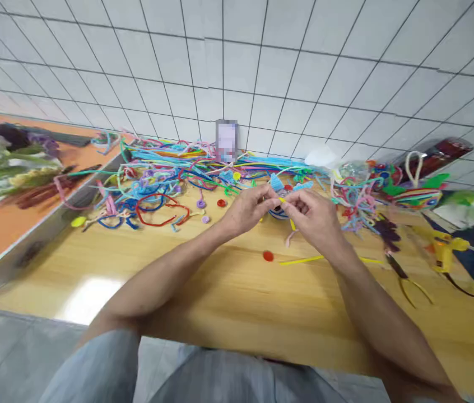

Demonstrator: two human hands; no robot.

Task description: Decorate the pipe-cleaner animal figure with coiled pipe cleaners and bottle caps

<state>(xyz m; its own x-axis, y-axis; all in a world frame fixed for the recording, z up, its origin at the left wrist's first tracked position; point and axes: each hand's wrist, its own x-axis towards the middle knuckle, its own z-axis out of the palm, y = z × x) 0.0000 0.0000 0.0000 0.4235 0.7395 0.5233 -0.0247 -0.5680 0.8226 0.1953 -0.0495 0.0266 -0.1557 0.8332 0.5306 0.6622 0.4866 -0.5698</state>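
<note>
My left hand [250,209] and my right hand [310,215] meet near the middle of the table, fingertips pinched on a short yellow pipe cleaner [281,200]. One end of it hangs below the right fingers. Just behind my hands lies a light blue piece [277,182] of pipe-cleaner work, with a blue-and-white striped round part partly hidden by the fingers. In front of my hands lie a red disc [268,256] and a straight yellow pipe cleaner [302,260], which passes under my right forearm.
Tangled coloured pipe cleaners [157,179] line the wall, with a phone [226,141] propped behind them. To the right are pliers [403,274], a yellow glue gun [445,249] and a striped craft piece [417,197]. Pipe-cleaner flowers [14,162] lie on the orange surface at left.
</note>
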